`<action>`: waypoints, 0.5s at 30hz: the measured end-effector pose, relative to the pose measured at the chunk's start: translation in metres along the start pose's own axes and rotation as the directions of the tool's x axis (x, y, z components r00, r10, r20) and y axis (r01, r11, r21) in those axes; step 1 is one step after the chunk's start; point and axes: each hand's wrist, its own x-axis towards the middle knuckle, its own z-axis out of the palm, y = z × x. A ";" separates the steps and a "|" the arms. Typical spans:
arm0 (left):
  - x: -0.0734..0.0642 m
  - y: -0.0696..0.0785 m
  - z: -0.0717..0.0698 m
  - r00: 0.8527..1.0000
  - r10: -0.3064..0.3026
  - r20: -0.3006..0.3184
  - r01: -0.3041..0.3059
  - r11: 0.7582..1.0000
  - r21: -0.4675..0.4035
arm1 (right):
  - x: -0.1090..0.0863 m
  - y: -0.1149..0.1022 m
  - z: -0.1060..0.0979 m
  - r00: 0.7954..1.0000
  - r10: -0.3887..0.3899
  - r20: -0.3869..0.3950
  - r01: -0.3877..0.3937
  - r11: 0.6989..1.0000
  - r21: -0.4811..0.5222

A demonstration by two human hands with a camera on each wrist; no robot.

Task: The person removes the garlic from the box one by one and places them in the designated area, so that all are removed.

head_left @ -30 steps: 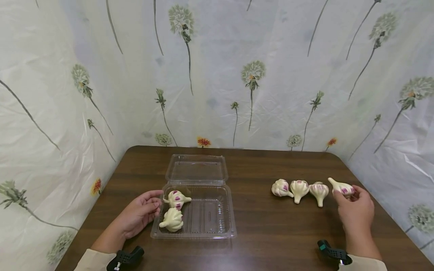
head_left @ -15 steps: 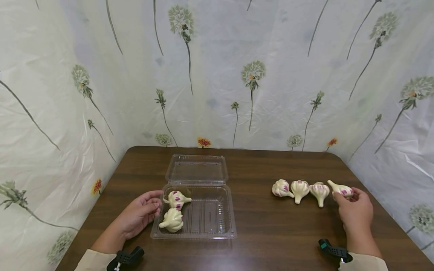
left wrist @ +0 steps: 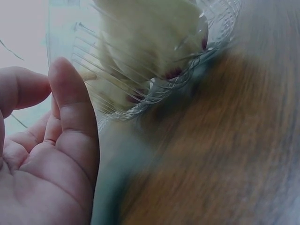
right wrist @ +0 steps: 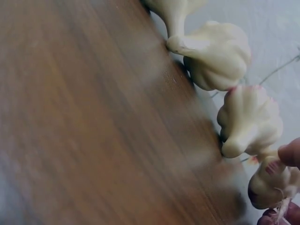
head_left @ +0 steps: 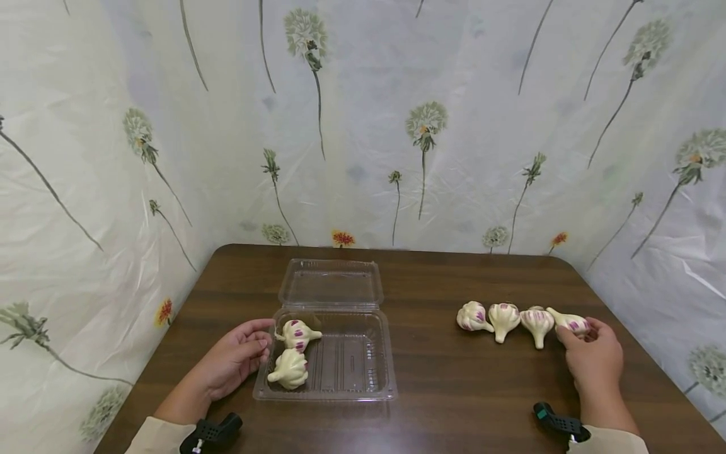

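At the right end of a row, my right hand (head_left: 595, 359) pinches a garlic bulb (head_left: 574, 324) with purple marks; its stem points left, right up at the neighbouring bulb (head_left: 536, 325). The right wrist view shows the thumb (right wrist: 290, 153) on this held bulb (right wrist: 268, 183). On the left, my left hand (head_left: 241, 353) pinches the left rim of a clear plastic clamshell container (head_left: 323, 398) between thumb and index finger. Two garlic bulbs lie along the container's left side, a purple-marked one (head_left: 297, 333) behind a paler one (head_left: 289, 369).
Two more garlic bulbs, one at the row's left end (head_left: 472, 316) and one beside it (head_left: 503, 320), lie on the brown wooden table (head_left: 442, 391). The container's lid (head_left: 331, 284) is folded back flat behind it. A flower-print sheet (head_left: 363, 126) surrounds the table's far sides.
My right hand has slid left and slightly toward me with its garlic bulb, bringing it up to the row. The left hand and the container have stayed in place.
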 end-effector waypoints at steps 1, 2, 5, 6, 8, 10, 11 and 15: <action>0.000 0.000 0.000 1.000 0.000 0.001 0.000 1.000 0.000 | 0.001 0.001 0.000 1.000 -0.002 0.002 0.002 1.000 0.001; 0.000 0.000 0.000 1.000 0.000 0.002 0.000 1.000 -0.002 | 0.001 0.001 0.000 1.000 -0.002 0.003 0.002 1.000 0.002; 0.000 0.000 0.000 1.000 0.001 0.010 -0.001 1.000 -0.007 | 0.002 0.003 -0.001 1.000 0.001 0.013 -0.001 1.000 0.002; 0.000 0.000 0.000 1.000 0.003 0.012 -0.003 1.000 -0.007 | 0.002 0.003 -0.001 1.000 0.002 0.016 -0.002 1.000 0.004; 0.000 0.000 0.000 1.000 0.004 0.015 -0.004 1.000 -0.006 | 0.002 0.004 -0.001 1.000 0.003 0.024 -0.004 1.000 0.005; 0.000 0.000 0.000 1.000 0.005 0.016 -0.005 1.000 -0.004 | 0.001 0.004 -0.001 0.999 0.005 0.033 -0.005 1.000 0.002; 0.000 0.000 0.000 1.000 0.006 0.016 -0.006 1.000 -0.003 | 0.000 0.004 0.000 0.999 0.005 0.036 -0.005 1.000 0.001; 0.000 0.000 0.000 1.000 0.006 0.015 -0.006 1.000 -0.003 | 0.000 0.003 -0.001 0.999 0.002 0.046 -0.001 1.000 -0.007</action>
